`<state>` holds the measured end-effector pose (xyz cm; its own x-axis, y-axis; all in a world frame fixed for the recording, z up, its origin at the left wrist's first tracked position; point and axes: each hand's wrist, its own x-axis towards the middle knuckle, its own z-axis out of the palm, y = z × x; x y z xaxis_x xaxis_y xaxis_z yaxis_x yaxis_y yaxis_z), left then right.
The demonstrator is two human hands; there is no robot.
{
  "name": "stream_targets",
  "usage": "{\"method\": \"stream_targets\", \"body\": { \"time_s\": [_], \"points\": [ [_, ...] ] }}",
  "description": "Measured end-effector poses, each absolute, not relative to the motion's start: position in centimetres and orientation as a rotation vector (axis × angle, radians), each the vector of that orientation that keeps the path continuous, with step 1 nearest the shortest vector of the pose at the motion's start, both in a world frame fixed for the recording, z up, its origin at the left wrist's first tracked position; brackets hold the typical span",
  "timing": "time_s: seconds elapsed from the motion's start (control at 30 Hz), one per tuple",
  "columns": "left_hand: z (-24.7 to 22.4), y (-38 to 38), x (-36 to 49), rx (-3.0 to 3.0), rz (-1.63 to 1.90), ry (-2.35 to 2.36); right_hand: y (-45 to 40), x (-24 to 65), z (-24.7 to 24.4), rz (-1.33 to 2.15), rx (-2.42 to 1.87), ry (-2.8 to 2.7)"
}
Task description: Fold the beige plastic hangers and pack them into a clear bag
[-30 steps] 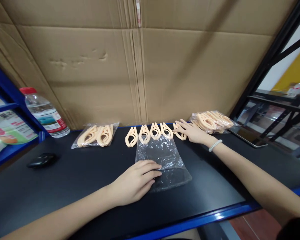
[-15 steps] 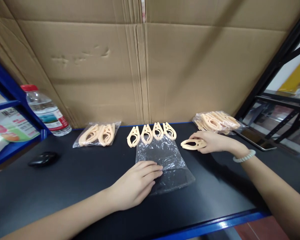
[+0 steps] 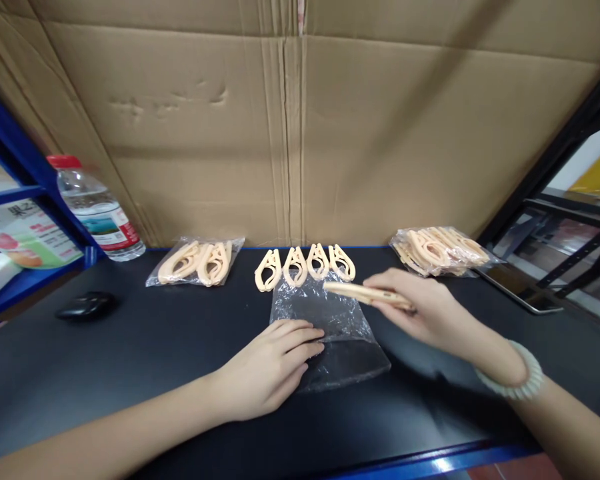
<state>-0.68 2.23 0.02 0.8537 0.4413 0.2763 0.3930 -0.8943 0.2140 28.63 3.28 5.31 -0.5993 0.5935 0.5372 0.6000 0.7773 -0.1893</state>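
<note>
My left hand (image 3: 275, 367) lies flat, fingers stretched out, on the left part of a clear plastic bag (image 3: 355, 360) on the black table. My right hand (image 3: 425, 307) is closed on a beige folding hanger (image 3: 365, 293), held edge-on above the bag's right side. Several beige hangers (image 3: 268, 271) stand in a row at the table's back edge, the ones on the right touching the bag's far end. A bagged pair of hangers (image 3: 196, 262) lies to the left of the row. At the back right is a bagged pile of hangers (image 3: 437, 250).
A black mouse (image 3: 87, 306) and a water bottle (image 3: 103, 213) are on the left, beside a blue shelf frame. A dark phone or tablet (image 3: 523, 287) lies at the right. Cardboard (image 3: 205, 133) stands behind the table.
My right hand has lifted the hanger off the table and moved it left and nearer, turning it edge-on. My left hand stays on the bag. The view has shifted slightly.
</note>
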Motion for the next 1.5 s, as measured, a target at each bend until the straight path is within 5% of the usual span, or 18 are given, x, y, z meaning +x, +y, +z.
{"method": "stream_targets", "body": {
  "time_s": [0.3, 0.73, 0.87, 1.07, 1.3, 1.5],
  "points": [
    [-0.1, 2.3, -0.6, 2.864, 0.484, 0.669, -2.2, 25.1, 4.6, -0.227, -0.421, -2.741],
    [-0.3, 2.2, -0.5, 2.871, 0.524, 0.674, -1.5, 22.9, 1.1, -0.748, -0.580, -2.765],
    [-0.2, 2.1, -0.5, 2.879, 0.527, 0.680, -0.9, 22.9, 0.7, -0.664, -0.746, -2.780],
    [0.0, 2.0, -0.4, 2.858, 0.525, 0.684, -0.2, 25.6, 4.0, -0.088, -0.845, -2.751],
    [0.0, 2.1, -0.4, 2.856, 0.530, 0.685, -0.8, 25.5, 4.6, -0.081, -0.507, -2.882],
    [0.0, 2.0, -0.4, 2.882, 0.526, 0.668, -0.3, 24.0, 1.9, -0.523, -0.497, -2.780]
  ]
}}
